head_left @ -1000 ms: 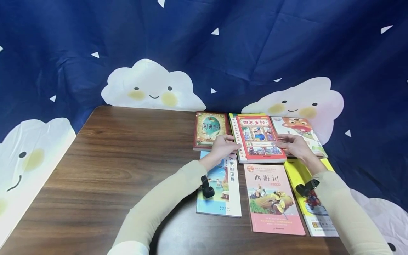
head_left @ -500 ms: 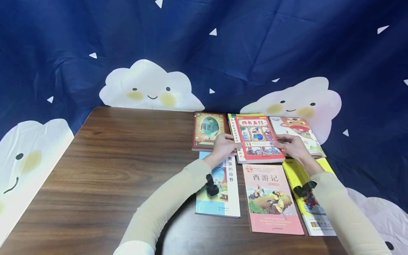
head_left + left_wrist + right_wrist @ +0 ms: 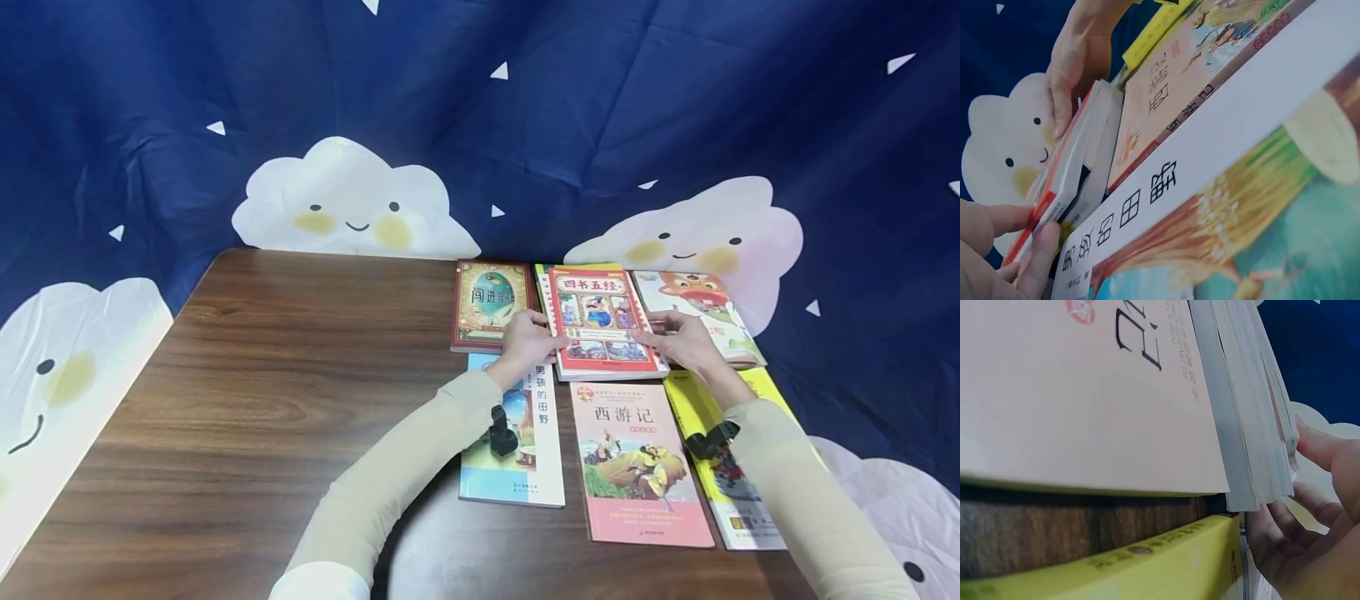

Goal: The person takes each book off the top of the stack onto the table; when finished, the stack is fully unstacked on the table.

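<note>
Red-bordered picture book (image 3: 600, 321), thick, gripped at its edges by left hand (image 3: 527, 342) and right hand (image 3: 684, 340).

— Surface? 
— Dark wooden table (image 3: 262, 400); blue cloud-print cloth (image 3: 480, 125) hangs behind it.
— Front row? 
— White-spined book (image 3: 525, 450), pink book (image 3: 637, 467), yellow book (image 3: 720, 500). 
— Back row? 
— Green-and-red book (image 3: 487, 300) left, cartoon book (image 3: 705, 308) right.

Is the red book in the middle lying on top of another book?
Yes, the red book that the left hand and right hand grip by its side edges sits on a yellow-green book peeking out behind it.
</note>
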Tool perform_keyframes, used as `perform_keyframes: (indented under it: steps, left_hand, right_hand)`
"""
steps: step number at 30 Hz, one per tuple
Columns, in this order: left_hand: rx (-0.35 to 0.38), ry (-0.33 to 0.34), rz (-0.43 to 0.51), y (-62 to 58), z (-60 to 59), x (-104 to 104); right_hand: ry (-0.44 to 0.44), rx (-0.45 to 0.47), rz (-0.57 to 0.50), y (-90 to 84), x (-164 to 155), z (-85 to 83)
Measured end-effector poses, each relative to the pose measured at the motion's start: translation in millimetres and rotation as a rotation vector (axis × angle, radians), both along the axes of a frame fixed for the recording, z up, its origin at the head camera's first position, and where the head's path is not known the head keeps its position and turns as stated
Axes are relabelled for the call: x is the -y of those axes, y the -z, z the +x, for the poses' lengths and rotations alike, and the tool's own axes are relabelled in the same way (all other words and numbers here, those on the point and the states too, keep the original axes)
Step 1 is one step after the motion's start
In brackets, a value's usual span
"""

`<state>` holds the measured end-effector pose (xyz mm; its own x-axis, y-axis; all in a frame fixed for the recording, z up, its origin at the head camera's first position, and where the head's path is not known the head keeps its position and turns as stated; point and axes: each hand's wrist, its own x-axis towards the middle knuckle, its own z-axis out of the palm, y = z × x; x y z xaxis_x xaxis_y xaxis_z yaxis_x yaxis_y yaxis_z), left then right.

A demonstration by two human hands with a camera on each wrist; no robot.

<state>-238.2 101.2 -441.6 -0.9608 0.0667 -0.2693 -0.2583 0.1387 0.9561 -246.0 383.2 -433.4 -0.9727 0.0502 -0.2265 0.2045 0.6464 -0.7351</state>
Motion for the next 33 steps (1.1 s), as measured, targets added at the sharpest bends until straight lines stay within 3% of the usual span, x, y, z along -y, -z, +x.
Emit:
perform_keyframes:
  steps: [6,15,21,27,33]
  left_hand:
    - [0.055,0.046,0.114,-2.1,-1.6,8]
    - [0.100,0.137,0.132,0.6,-10.7,15]
    - [0.139,0.230,0.199,0.8,-14.6,32]
    - [0.117,0.273,0.271,-12.9,-14.4,68]
    - [0.023,0.236,0.296,-34.3,-13.4,133]
  right_hand:
    - [0.012,0.001,-0.023,-2.6,-1,-2.0]
    - [-0.011,0.003,-0.017,-2.7,-5,-1.6]
    - [-0.003,-0.015,0.002,0.0,-6,-0.4]
    - [-0.007,-0.011,0.003,-0.7,-6,-1.0]
    - [-0.013,-0.019,0.013,0.9,-7,-2.5]
